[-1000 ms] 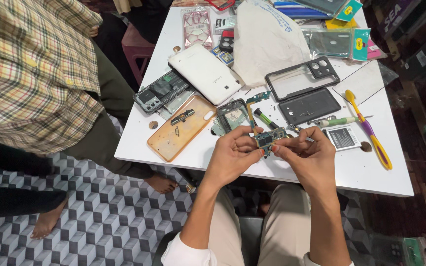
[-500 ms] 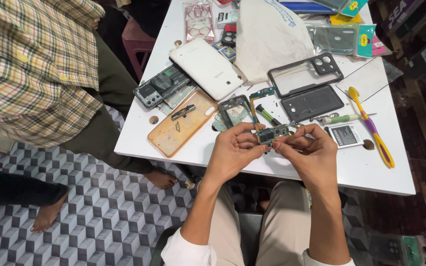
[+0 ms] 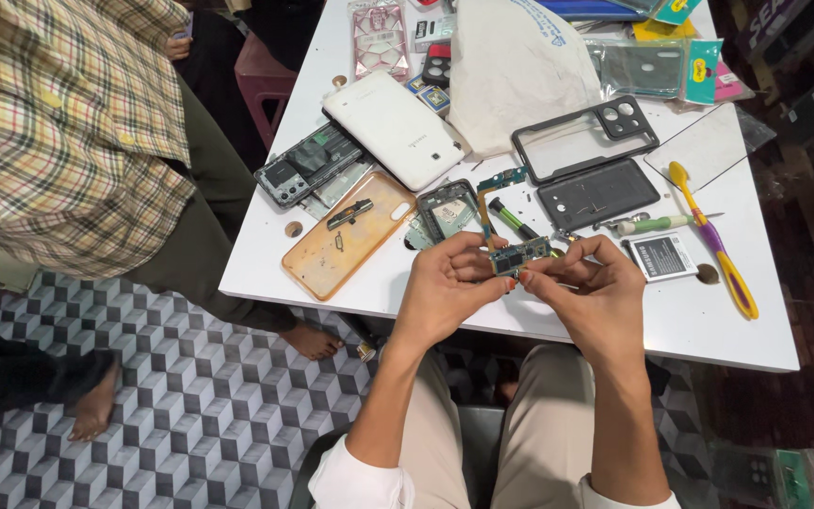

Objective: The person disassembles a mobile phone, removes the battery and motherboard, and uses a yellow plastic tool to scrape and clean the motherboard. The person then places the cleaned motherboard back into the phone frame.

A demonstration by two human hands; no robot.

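Note:
A small blue-green phone circuit board is held above the near edge of the white table, pinched between both hands. My left hand grips its left end with thumb and fingers. My right hand holds its right end with the fingertips curled over it. Just beyond the board lie a stripped phone frame with a flex cable and a green-handled screwdriver.
On the table lie an orange phone case, a white phone, an opened phone, a black case, a dark back cover, a battery, a yellow-purple toothbrush, a white bag. A person in a plaid shirt stands left.
The view has shifted a little. Both hands stay pinched on the circuit board, with only small finger adjustments.

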